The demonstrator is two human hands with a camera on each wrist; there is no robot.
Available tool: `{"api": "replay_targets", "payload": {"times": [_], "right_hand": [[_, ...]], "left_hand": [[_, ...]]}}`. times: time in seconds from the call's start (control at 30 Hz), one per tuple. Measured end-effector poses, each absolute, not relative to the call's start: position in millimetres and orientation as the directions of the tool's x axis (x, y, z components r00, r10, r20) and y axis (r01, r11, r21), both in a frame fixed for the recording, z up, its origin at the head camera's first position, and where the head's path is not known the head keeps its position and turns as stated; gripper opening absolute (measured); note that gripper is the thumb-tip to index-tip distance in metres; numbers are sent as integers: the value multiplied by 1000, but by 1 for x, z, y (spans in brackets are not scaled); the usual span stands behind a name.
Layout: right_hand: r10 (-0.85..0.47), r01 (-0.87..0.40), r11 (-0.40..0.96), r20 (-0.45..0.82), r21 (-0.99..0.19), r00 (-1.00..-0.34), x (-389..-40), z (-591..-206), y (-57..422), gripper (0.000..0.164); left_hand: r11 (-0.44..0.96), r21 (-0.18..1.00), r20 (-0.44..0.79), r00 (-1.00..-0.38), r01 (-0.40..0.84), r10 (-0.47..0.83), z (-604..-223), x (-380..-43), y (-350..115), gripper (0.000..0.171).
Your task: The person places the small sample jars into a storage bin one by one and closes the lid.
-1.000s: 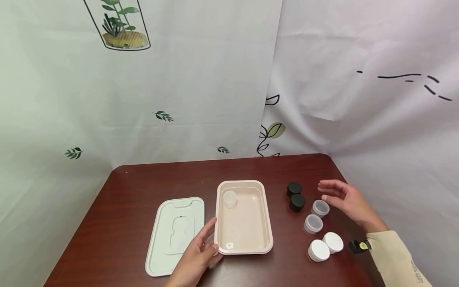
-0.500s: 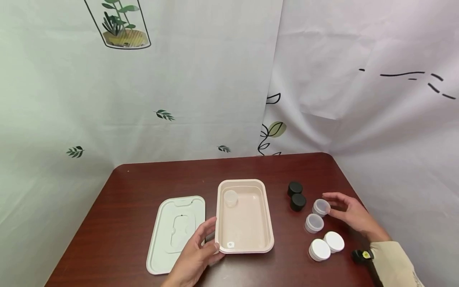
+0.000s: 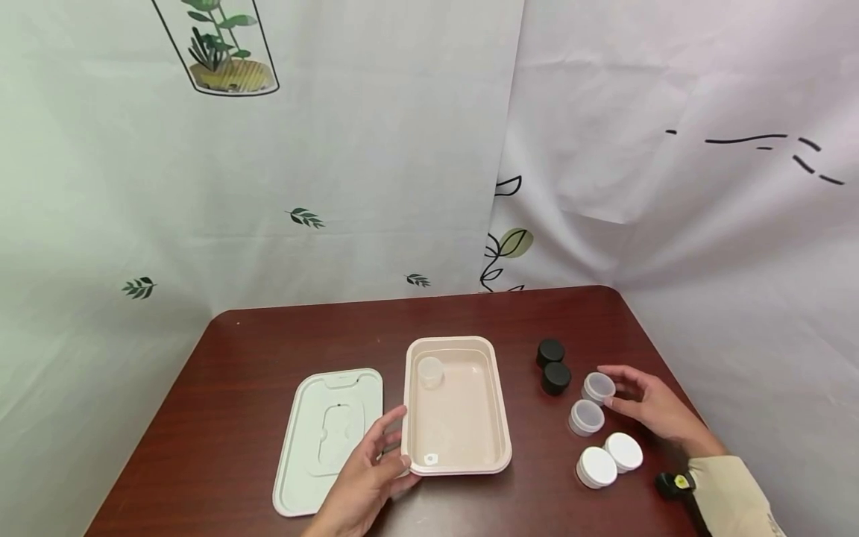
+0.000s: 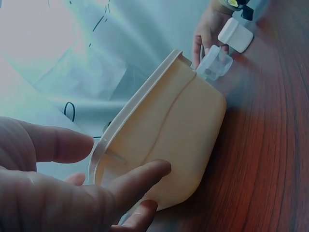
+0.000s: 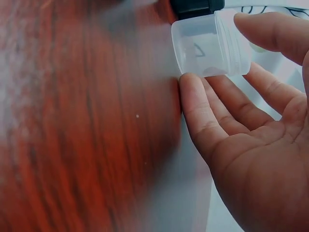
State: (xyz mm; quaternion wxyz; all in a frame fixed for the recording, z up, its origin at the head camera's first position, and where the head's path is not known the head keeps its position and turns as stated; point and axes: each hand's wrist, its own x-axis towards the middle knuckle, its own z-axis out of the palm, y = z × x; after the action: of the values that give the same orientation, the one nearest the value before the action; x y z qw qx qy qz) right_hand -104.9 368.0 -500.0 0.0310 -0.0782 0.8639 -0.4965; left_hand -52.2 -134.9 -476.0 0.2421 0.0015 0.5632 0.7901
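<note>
In the head view my right hand [image 3: 661,409] curls its thumb and fingers around the farther of two clear plastic jars with frosted lids; this jar [image 5: 200,44] stands upright. In the right wrist view the thumb is at its lid and the fingers lie along its side. The second clear jar [image 3: 587,418] is just in front of it. My left hand [image 3: 365,473] rests against the near left corner of a beige plastic box [image 3: 502,418], fingers extended along its outer wall [image 4: 174,145]. One small translucent cup [image 3: 430,372] sits inside the box, at its far left.
A pale rectangular lid [image 3: 291,447] lies left of the box, partly behind the left hand. Two black jars [image 3: 555,378] stand between the box and the clear jars. Two white-lidded jars [image 3: 596,468] are nearer the front right. A patterned cloth [image 3: 376,149] hangs behind the table.
My right hand has come down from above the far clear jar, and its thumb and fingers have closed around it. The left hand and the box stay where they were.
</note>
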Motion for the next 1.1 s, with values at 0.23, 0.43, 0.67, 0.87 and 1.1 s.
{"api": "replay_targets", "payload": {"times": [0.23,0.43,0.67,0.87,1.1], "right_hand": [[-152,-88,509,11,-856,-988,-105,-498,366,56],[-131,-77,471,16,-879,-991,-106,-496,366,56],[-130,-73,416,20,-906,-991,-108,-491,368,57],[-167,-143,336,91,-931,-982,-109,-481,363,50],[-238,-207,198,157,-958,-958,-113,-455,343,48]], "left_hand": [[-243,892,-270,-882,-380,387,-478,-51,-134,81],[-242,892,-271,-880,-383,390,-477,-52,-135,81],[-244,890,-274,-879,-386,391,-477,-52,-135,81],[-243,891,-273,-880,-384,390,-476,-52,-135,81],[-238,892,-277,-880,-385,386,-474,-52,-133,81]]}}
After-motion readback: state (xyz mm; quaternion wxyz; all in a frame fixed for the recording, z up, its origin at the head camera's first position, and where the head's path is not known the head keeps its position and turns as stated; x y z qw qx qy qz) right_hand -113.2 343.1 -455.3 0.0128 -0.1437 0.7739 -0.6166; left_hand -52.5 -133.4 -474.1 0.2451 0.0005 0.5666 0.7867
